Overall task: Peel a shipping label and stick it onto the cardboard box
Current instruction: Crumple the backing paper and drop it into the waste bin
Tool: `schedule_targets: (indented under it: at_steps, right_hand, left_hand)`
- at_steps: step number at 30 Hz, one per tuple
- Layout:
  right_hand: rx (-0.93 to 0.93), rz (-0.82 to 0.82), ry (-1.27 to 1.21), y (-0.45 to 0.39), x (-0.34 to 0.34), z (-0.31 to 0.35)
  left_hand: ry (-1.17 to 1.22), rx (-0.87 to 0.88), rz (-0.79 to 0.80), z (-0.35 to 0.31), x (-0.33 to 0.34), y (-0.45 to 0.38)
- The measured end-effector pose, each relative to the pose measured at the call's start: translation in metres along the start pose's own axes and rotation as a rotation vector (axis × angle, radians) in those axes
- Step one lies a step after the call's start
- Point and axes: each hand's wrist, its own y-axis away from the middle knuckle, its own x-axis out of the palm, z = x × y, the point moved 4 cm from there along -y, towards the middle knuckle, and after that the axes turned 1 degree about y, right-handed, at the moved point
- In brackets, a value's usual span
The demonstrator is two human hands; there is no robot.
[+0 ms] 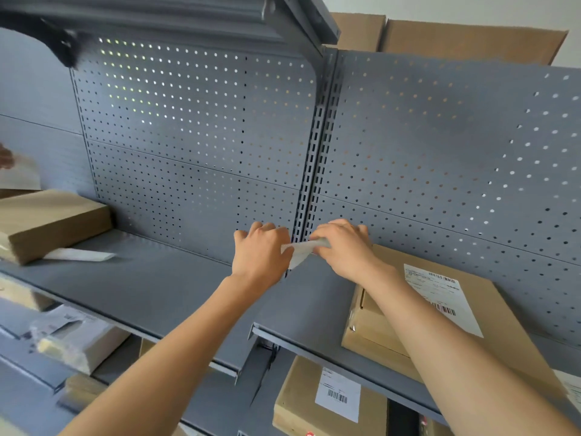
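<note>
Both my hands are raised above a grey metal shelf [176, 284], close to the pegboard back. Between them is a small white sheet of label paper [302, 250], blurred. My left hand [262, 253] pinches its left end and my right hand [344, 247] grips its right end. Just right of my right hand, a flat cardboard box [509, 328] lies on the shelf with a white shipping label [441, 297] stuck on its top. My right forearm crosses the box's near left part.
Another cardboard box [47, 225] sits at the shelf's left end, with a white strip [80, 255] beside it. Another person's hand [5, 158] shows at the left edge. A labelled box [314, 401] and wrapped packages [72, 338] lie on lower shelves. Large cartons [471, 39] stand behind the pegboard.
</note>
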Motion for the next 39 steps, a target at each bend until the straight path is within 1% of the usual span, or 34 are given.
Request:
schedule_targets:
  at_steps: [3, 6, 9, 12, 15, 18, 20, 27, 32, 37, 39]
  right_hand:
    - [-0.038, -0.09, -0.073, -0.004, -0.011, 0.024]
    - [-0.104, -0.18, -0.147, -0.005, -0.02, 0.054]
    - [-0.186, -0.261, -0.181, -0.003, -0.024, 0.085]
    - [-0.252, -0.289, -0.218, 0.001, -0.02, 0.115]
    - [-0.33, -0.265, -0.236, 0.005, -0.006, 0.147]
    - [-0.389, -0.222, -0.279, 0.01, 0.014, 0.184]
    - [-0.426, -0.186, -0.308, 0.015, 0.032, 0.21]
    - [-0.511, -0.036, -0.348, 0.034, 0.096, 0.286]
    - [-0.555, 0.076, -0.357, 0.051, 0.162, 0.339]
    - [-0.565, 0.179, -0.34, 0.073, 0.248, 0.375]
    - [-0.569, 0.247, -0.344, 0.087, 0.291, 0.384]
  left_hand:
    - [0.116, -0.01, -0.108, 0.02, -0.03, 0.006]
    - [0.169, 0.002, -0.221, 0.041, -0.06, 0.018]
    - [0.153, 0.002, -0.29, 0.061, -0.086, 0.035]
    - [0.116, -0.012, -0.339, 0.084, -0.107, 0.057]
    - [0.075, -0.06, -0.367, 0.107, -0.122, 0.087]
    - [-0.011, -0.144, -0.37, 0.133, -0.132, 0.119]
    - [-0.055, -0.22, -0.358, 0.152, -0.137, 0.14]
    - [-0.107, -0.395, -0.306, 0.216, -0.129, 0.211]
    - [-0.134, -0.508, -0.261, 0.274, -0.106, 0.266]
    - [-0.115, -0.631, -0.189, 0.326, -0.054, 0.323]
    - [-0.104, -0.689, -0.163, 0.347, -0.027, 0.349]
